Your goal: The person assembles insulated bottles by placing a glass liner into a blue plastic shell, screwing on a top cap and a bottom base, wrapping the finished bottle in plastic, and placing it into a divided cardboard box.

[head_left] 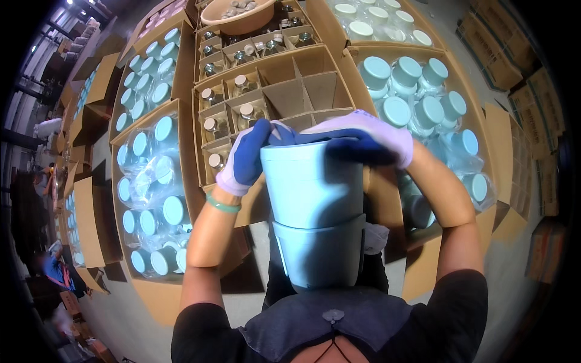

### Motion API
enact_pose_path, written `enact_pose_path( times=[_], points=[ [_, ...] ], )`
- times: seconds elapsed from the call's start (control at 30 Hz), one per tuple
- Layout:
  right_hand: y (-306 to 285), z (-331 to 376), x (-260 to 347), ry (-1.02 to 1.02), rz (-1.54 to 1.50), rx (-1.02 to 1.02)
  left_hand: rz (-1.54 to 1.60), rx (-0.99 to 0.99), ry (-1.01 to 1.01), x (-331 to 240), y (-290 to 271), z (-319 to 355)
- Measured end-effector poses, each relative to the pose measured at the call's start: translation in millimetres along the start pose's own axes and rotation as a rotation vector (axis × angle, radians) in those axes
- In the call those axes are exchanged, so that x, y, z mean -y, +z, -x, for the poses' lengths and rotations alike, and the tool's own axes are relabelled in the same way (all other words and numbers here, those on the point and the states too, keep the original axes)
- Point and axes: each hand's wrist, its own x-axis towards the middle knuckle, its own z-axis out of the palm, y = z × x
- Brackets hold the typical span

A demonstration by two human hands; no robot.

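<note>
Two light blue buckets (pixel 311 187), one above the other, stand close in front of my body. At the upper rim both my hands meet, in lavender gloves with blue palms. My left hand (pixel 248 154) is at the rim's left side, its fingers curled. From the right, my right hand (pixel 369 138) reaches across the rim, fingers bent together toward the left hand. Whatever lies between the fingers is hidden by the gloves and rim. Just beyond is a divided cardboard box (pixel 287 97) with several clear glass bottles (pixel 242 85) in its left cells; other cells are bare.
Cartons of plastic-wrapped jars with light blue lids stand left (pixel 172 210) and right (pixel 430 112). Behind, another divided box of bottles (pixel 239 57) bears a peach basin (pixel 239 21) with small pale pieces. Stacked brown cartons (pixel 490 42) line the far right. Open carton flaps (pixel 94 221) stick out at left.
</note>
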Motion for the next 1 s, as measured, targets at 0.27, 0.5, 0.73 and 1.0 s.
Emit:
enact_pose_path(
  times=[0.27, 0.5, 0.73, 1.0],
  points=[
    [16.6, -6.6, 19.2, 0.123, -0.070, -0.009, -0.044, -0.075, 0.171, 10.9, -3.1, 9.1],
    [-22.5, -23.0, -1.5, -0.208, 0.278, 0.222, -0.269, -0.161, 0.222, 4.6, 28.2, 5.3],
    [-22.5, -54.9, 46.6, 0.446, 0.437, 0.489, -0.504, -0.300, 0.095, -18.8, 49.5, 20.2],
    [-25.2, -52.2, 49.2, 0.575, 0.661, 0.653, -0.704, -0.292, 0.147, -22.6, 86.0, 10.1]
  ],
)
